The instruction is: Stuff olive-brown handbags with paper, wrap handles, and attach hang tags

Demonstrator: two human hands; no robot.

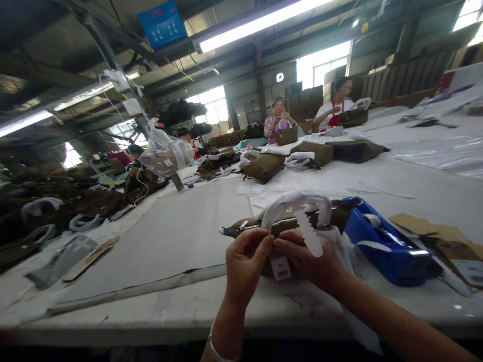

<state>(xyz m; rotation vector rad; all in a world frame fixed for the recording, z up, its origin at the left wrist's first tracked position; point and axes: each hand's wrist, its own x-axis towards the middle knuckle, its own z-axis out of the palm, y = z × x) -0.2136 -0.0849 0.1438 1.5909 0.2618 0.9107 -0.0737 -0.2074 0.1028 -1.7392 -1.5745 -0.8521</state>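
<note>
In front of me on the table is a dark olive handbag (pixel 290 225) with a zipper along its top. Its arched handle (pixel 281 205) is wrapped in white material. My left hand (pixel 245 259) pinches with thumb and forefinger near the foot of the handle; what lies in the pinch is too small to make out. Against it, my right hand (pixel 315 259) closes its fingertips at the same spot, their hold hidden. A white tag with a barcode (pixel 281 269) hangs just below the fingers. Over the right hand lies a white strip with a jagged edge (pixel 309 234).
A blue tape dispenser (pixel 385 246) stands right of the bag, beside brown paper pieces (pixel 441 234). More olive bags (pixel 264 167) lie farther back. Dark bags (pixel 94 201) are piled at left. Across the table, two people (pixel 281 125) handle bags.
</note>
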